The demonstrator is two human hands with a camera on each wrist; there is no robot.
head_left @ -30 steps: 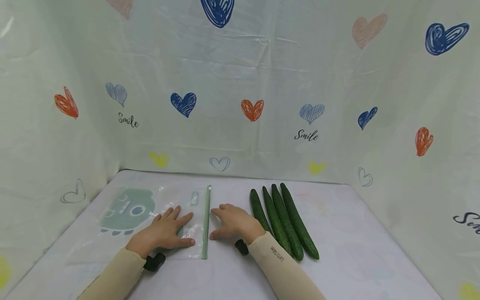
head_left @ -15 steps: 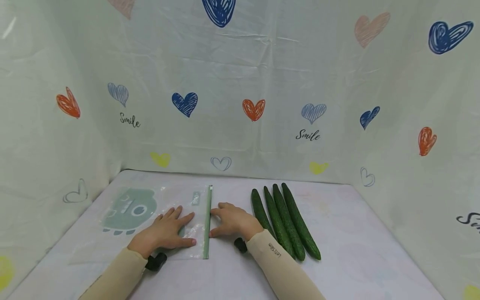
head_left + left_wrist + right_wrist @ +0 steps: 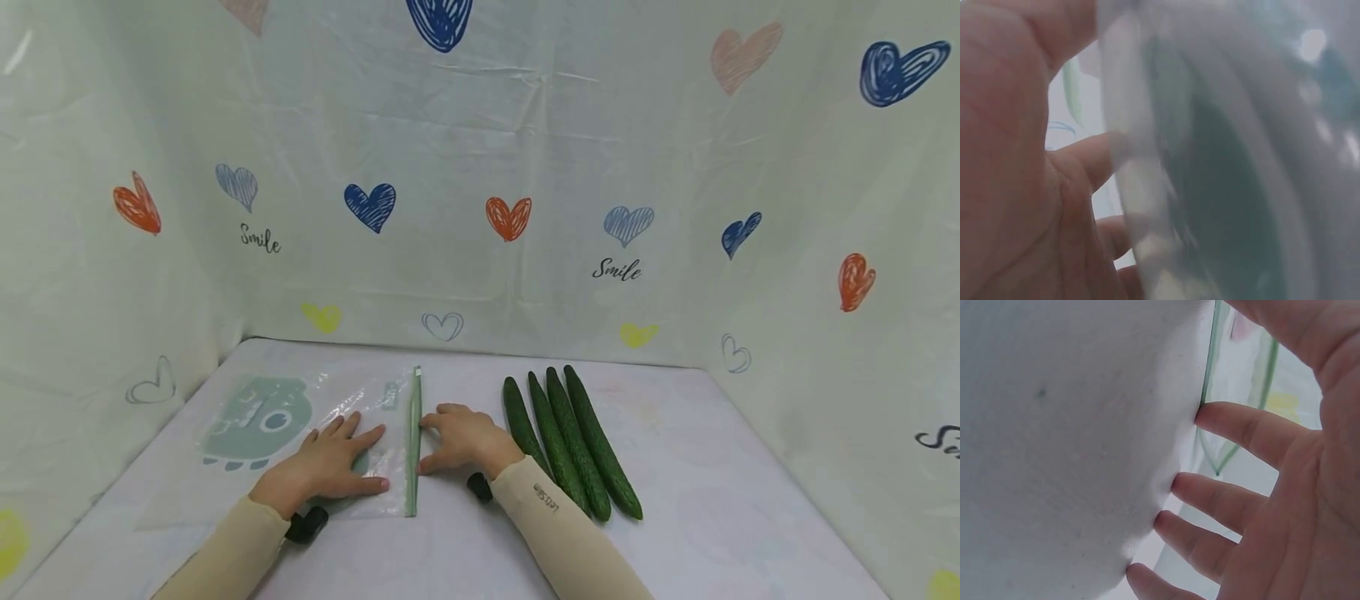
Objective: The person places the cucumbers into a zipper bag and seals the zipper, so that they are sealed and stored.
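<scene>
In the head view, one clear zip bag (image 3: 270,421) lies flat on the table at 8 o'clock, its long axis running 9 to 3. One left hand (image 3: 326,462) rests on it, fingers spread wide, gripping nothing. The bag's single green strip (image 3: 413,450) runs 12 to 6, at its 3 o'clock end. One right hand (image 3: 468,442) touches that edge, thumb and fingers apart. Four cucumbers (image 3: 577,442) lie at 5 o'clock, pointing 11 to 5.

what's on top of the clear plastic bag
The left hand rests on the clear plastic bag, fingers spread. In the head view, the hand hides the patch beneath it.
</scene>
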